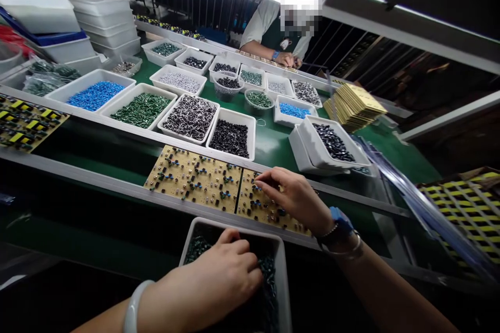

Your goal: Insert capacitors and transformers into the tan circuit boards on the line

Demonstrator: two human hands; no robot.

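Green work surface [269, 140] bordered by pale metal rails. Nearest, the left hand [222, 276], fingers curled, is over a white rectangular plastic bin [284, 270] of dark green components [269, 276], its grip indeterminable; ahead and rightward, the right hand [292, 195], thumb and forefinger nearly together, is above a tan, component-studded circuit board [252, 203], any held part indiscernible. Beyond both hands lie white trays of blue, green and black components [230, 137], then a person [273, 31] in a dark apron.
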